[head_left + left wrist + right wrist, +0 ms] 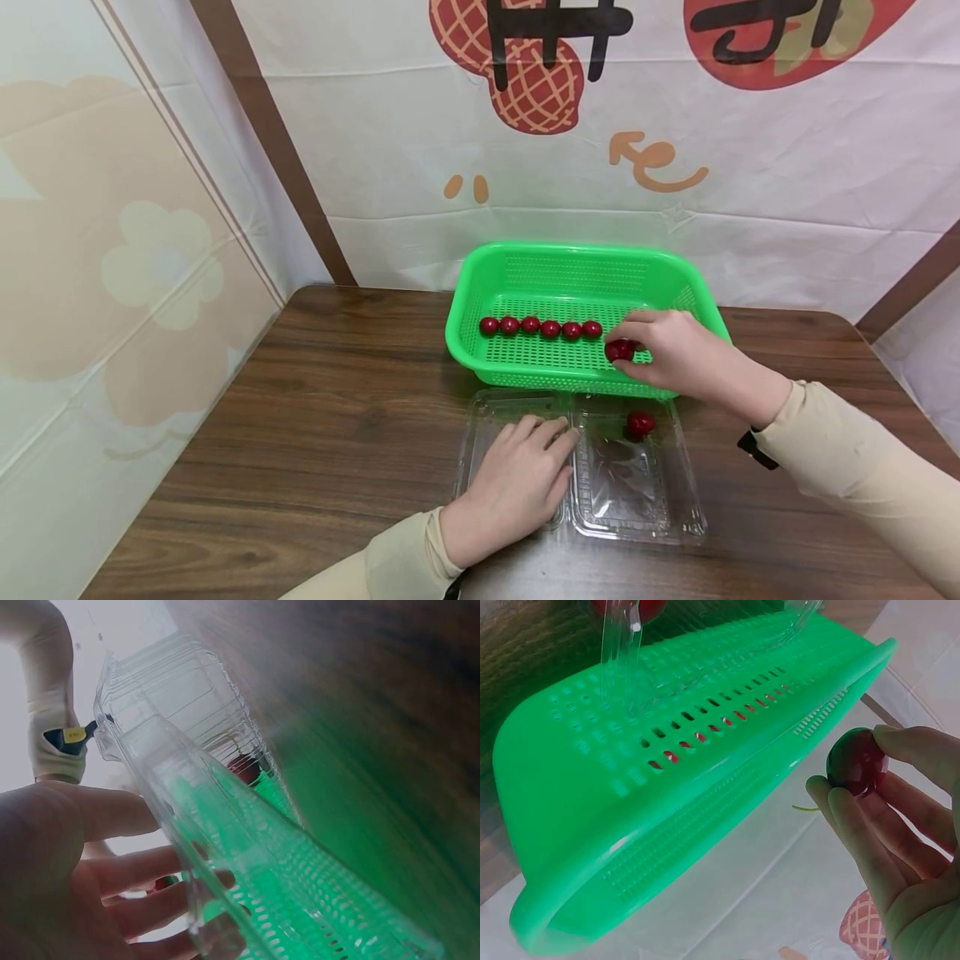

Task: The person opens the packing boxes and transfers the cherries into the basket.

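Observation:
My right hand (pixel 678 350) pinches a dark red cherry (pixel 857 762) between thumb and fingertips, over the right part of the green basket (pixel 585 256). A thin green stem hangs from this cherry in the right wrist view. Several more cherries (pixel 551 330) lie in a row on the basket floor. In front of the basket lies an opened clear plastic clamshell box (pixel 622 500). One cherry (pixel 641 425) sits in the far part of its right half. My left hand (pixel 517 483) rests on the box's left half, its fingers relaxed and spread along the plastic edge.
A brown wood-grain table (pixel 330 417) bears the basket and box. Behind the basket hangs a white printed cloth (pixel 390 150), close to the table's far edge. Another pale printed sheet (pixel 112 333) stands along the left side.

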The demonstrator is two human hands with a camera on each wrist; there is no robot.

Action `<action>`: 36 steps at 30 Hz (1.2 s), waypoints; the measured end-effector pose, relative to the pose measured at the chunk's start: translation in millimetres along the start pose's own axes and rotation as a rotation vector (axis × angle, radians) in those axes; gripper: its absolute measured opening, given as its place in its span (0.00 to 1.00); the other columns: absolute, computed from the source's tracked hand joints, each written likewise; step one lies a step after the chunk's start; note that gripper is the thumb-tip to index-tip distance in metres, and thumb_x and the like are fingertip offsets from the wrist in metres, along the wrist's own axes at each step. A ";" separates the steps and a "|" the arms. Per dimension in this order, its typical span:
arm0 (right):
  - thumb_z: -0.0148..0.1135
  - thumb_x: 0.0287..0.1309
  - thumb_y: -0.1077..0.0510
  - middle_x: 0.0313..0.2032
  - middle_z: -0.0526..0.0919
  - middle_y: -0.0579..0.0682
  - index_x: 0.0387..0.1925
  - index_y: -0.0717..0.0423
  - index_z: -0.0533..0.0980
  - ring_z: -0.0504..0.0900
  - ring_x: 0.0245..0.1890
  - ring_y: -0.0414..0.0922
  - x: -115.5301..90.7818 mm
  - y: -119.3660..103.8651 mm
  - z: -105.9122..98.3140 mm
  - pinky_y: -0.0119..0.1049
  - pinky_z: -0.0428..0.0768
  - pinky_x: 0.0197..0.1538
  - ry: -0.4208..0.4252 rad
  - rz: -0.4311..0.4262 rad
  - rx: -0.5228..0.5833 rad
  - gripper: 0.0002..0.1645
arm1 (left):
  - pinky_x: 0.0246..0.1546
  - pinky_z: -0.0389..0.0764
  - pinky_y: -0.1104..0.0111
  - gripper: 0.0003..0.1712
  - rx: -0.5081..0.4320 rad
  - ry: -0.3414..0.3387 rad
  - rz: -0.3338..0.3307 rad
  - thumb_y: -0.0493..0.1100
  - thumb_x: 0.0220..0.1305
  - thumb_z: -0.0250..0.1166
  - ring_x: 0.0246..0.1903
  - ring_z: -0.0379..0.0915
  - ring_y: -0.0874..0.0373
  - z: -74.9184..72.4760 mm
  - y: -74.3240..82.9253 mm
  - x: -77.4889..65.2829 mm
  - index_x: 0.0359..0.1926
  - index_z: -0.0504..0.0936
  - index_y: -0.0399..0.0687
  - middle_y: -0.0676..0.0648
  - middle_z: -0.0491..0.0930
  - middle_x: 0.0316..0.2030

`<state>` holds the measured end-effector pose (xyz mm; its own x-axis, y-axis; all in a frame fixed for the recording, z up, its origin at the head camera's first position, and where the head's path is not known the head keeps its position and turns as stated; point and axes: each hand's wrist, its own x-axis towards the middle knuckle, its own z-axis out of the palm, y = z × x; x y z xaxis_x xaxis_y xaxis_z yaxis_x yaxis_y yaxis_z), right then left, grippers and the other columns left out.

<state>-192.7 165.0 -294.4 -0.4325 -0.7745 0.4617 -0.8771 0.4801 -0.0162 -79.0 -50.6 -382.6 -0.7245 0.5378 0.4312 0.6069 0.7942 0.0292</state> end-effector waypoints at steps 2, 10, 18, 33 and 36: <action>0.70 0.38 0.61 0.27 0.81 0.47 0.31 0.56 0.81 0.78 0.23 0.39 1.4 2.7 -0.1 0.34 0.77 0.22 -0.005 0.005 0.001 0.12 | 0.40 0.75 0.62 0.20 0.000 -0.001 -0.001 0.48 0.56 0.60 0.47 0.70 0.53 -0.1 0.0 0.0 0.49 0.79 0.49 0.47 0.79 0.49; 0.70 0.38 0.62 0.28 0.82 0.49 0.31 0.57 0.81 0.78 0.23 0.38 6.0 17.0 2.1 0.34 0.77 0.22 -0.036 0.044 0.010 0.12 | 0.40 0.75 0.62 0.19 0.001 0.007 0.004 0.48 0.56 0.60 0.47 0.71 0.53 0.2 -0.1 -0.3 0.49 0.80 0.49 0.47 0.79 0.49; 0.70 0.39 0.62 0.28 0.82 0.50 0.32 0.57 0.81 0.79 0.24 0.39 12.2 30.2 4.3 0.36 0.78 0.24 -0.066 0.077 0.012 0.12 | 0.40 0.75 0.62 0.20 0.001 0.003 0.003 0.48 0.56 0.60 0.47 0.71 0.53 0.5 -0.1 -0.4 0.49 0.79 0.49 0.47 0.79 0.49; 0.69 0.40 0.64 0.28 0.81 0.51 0.31 0.56 0.80 0.81 0.25 0.42 23.0 53.0 10.8 0.39 0.81 0.27 -0.088 0.089 0.031 0.11 | 0.42 0.76 0.62 0.20 -0.001 -0.002 0.000 0.48 0.57 0.59 0.47 0.71 0.53 -0.5 -0.4 -0.8 0.50 0.79 0.48 0.47 0.79 0.49; 0.69 0.40 0.63 0.29 0.81 0.50 0.32 0.55 0.80 0.81 0.26 0.42 25.8 56.1 11.8 0.39 0.81 0.28 -0.105 0.100 0.022 0.11 | 0.41 0.76 0.62 0.19 -0.001 0.005 0.002 0.48 0.56 0.60 0.47 0.71 0.53 -0.3 -0.4 -0.6 0.49 0.80 0.48 0.47 0.80 0.49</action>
<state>-255.6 167.1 -293.8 -0.5365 -0.7625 0.3617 -0.8322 0.5490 -0.0770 -78.7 -51.4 -382.6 -0.7216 0.5381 0.4355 0.6087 0.7929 0.0290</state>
